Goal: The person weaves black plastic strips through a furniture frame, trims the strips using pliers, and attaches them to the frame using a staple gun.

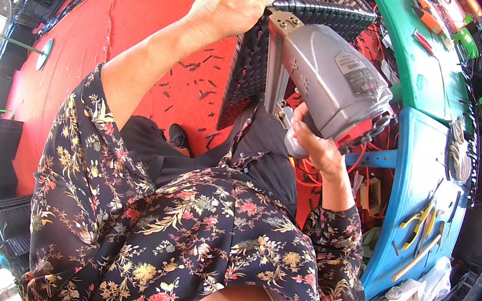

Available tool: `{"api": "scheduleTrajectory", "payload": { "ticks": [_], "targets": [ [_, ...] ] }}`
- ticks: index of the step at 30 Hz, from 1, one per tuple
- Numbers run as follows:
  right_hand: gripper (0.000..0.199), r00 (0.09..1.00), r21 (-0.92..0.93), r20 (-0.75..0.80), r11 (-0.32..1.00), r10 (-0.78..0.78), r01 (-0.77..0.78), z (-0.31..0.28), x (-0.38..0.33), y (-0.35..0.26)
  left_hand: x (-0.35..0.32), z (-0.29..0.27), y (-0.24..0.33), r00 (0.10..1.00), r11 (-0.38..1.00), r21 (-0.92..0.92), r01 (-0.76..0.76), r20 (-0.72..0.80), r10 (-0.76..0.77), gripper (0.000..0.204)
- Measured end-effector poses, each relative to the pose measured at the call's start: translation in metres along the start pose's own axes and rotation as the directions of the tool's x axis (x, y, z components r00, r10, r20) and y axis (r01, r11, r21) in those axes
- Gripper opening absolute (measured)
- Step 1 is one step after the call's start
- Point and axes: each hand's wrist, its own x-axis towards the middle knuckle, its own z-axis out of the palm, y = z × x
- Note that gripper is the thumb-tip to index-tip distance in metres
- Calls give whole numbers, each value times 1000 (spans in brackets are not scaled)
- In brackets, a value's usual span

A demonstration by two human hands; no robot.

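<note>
A grey pneumatic nail gun (330,71) fills the space in front of my chest, its nose toward the top. My right hand (318,142) is wrapped around its handle, below the bulky body. The nose rests at or very close to the edge of a dark woven rattan panel (326,12), part of a piece of furniture leaning by my legs. At the top, my left hand (233,3) is closed near that edge, beside the nose. What its fingers grip is cut off by the upper border.
Short dark strips (203,94) litter the red floor (140,34). On the right, a green table (421,77) and a blue table (408,172) carry yellow-handled pliers (420,226), a wooden-handled tool (415,259), and an orange tool (427,17). A red hose (317,176) runs below the gun.
</note>
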Motion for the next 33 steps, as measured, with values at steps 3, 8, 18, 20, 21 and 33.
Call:
{"api": "scheduleTrajectory", "payload": {
  "ticks": [3, 8, 18, 20, 21, 33],
  "targets": [
    [13, 998, -140, -37, 989, -60, 54, -6, 0, 8, 3, 23, -14, 983, 993, 0, -122, -137, 121, 41],
    [24, 999, -228, -39, 974, -12, 3, -12, -2, 16, 4, 19, -10, 989, 994, 5, -109, -99, 109, 40],
    [13, 991, -165, -131, 986, -3, -19, -18, -10, 48, 3, 11, 0, 994, 996, -52, -74, -80, 69, 31],
    [13, 965, 249, -131, 950, 227, -189, -26, -14, 65, 6, 16, -1, 995, 995, -70, -74, -65, 69, 29],
    [12, 918, 468, -118, 836, 380, -286, -15, -14, 44, 8, 17, 1, 995, 994, -77, -81, -57, 77, 29],
    [10, 998, -161, 11, 985, -67, 68, -1, -6, 14, 3, 22, -12, 937, 962, 27, -271, -221, 270, 28]
  ]
}}
